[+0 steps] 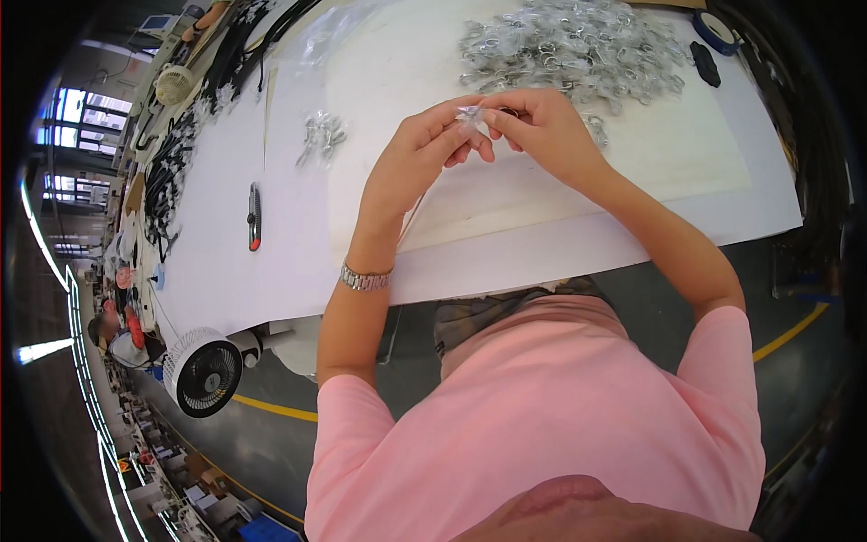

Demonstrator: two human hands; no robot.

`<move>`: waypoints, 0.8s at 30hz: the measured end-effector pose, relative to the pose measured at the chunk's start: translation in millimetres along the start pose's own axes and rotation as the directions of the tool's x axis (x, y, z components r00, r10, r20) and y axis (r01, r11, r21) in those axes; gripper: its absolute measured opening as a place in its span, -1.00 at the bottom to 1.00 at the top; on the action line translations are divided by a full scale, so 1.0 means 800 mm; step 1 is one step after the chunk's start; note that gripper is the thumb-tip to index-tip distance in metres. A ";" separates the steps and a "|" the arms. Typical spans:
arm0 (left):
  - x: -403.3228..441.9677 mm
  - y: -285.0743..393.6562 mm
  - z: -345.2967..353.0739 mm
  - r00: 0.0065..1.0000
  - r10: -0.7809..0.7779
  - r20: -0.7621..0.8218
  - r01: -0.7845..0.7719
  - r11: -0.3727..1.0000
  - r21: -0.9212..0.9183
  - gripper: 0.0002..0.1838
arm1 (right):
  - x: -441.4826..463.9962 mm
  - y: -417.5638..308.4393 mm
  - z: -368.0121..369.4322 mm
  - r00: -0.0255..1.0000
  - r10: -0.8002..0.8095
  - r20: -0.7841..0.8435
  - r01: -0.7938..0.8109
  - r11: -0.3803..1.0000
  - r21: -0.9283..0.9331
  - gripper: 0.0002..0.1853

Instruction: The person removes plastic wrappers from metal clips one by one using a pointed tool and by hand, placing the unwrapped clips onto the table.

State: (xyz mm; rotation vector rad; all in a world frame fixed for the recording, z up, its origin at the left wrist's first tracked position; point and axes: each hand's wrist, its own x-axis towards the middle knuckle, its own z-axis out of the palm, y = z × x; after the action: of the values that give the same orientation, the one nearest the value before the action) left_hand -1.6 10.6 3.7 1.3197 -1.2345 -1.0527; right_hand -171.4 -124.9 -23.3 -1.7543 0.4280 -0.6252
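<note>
My left hand and my right hand meet above the white table. Pinched between their fingertips is a small piece in clear plastic film; the fingers hide part of it. Beyond my hands lies a large heap of metal rings and fittings wrapped in clear plastic. A few similar wrapped pieces lie beside my right hand, partly behind it. To the left of my left hand is a smaller cluster of wrapped metal pieces.
A utility knife lies on the left of the table. Black straps line its far left side. A tape roll and a black object sit at the back right. A fan stands off the near left edge.
</note>
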 end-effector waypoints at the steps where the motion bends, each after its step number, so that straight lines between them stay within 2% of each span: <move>1: 0.000 -0.003 0.002 1.000 -0.011 -0.021 0.010 1.000 -0.015 -0.53 | -0.005 -0.008 0.004 1.000 -0.022 -0.019 0.022 0.999 -0.041 -0.78; 6: 0.002 -0.010 0.012 0.995 -0.011 -0.096 0.004 0.998 -0.070 -0.55 | -0.011 -0.009 0.014 0.990 -0.094 -0.106 0.087 0.993 -0.077 -0.77; 9: 0.003 -0.008 0.024 0.977 0.054 -0.208 -0.015 0.983 0.182 -0.63 | -0.011 -0.007 0.015 0.990 -0.095 -0.104 0.087 0.993 -0.079 -0.77; 12: 0.004 -0.012 0.030 0.934 0.187 -0.303 -0.069 0.930 0.361 -0.70 | -0.010 -0.006 0.016 0.996 -0.066 -0.066 0.063 0.997 -0.046 -0.76; 14: 0.002 -0.007 0.032 0.930 0.191 -0.315 -0.068 0.929 0.363 -0.72 | -0.011 -0.010 0.021 0.998 -0.030 -0.059 0.032 0.999 0.029 -0.76; 18: 0.005 -0.007 0.031 0.927 0.204 -0.315 -0.087 0.933 0.348 -0.72 | -0.007 -0.002 0.018 0.996 -0.048 -0.071 0.051 0.997 0.049 -0.75; 21: 0.006 -0.002 0.009 0.965 -0.036 -0.260 0.092 0.974 0.205 -0.72 | -0.002 0.003 0.007 0.997 -0.030 -0.078 0.034 0.998 0.053 -0.74; 23: 0.002 -0.003 -0.009 0.969 -0.059 -0.242 0.103 0.979 0.174 -0.71 | 0.005 0.003 -0.009 0.994 -0.018 -0.108 0.024 0.998 0.052 -0.74; 24: 0.000 -0.003 -0.015 0.968 -0.068 -0.240 0.108 0.981 0.158 -0.71 | 0.010 0.006 -0.020 0.970 -0.120 -0.210 0.109 0.992 -0.064 -0.74</move>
State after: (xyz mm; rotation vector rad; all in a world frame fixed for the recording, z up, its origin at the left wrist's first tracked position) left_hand 10.7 11.5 2.8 1.5948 -1.1146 -0.8386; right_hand -174.8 -143.1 -23.0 -1.7775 0.4968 -0.8974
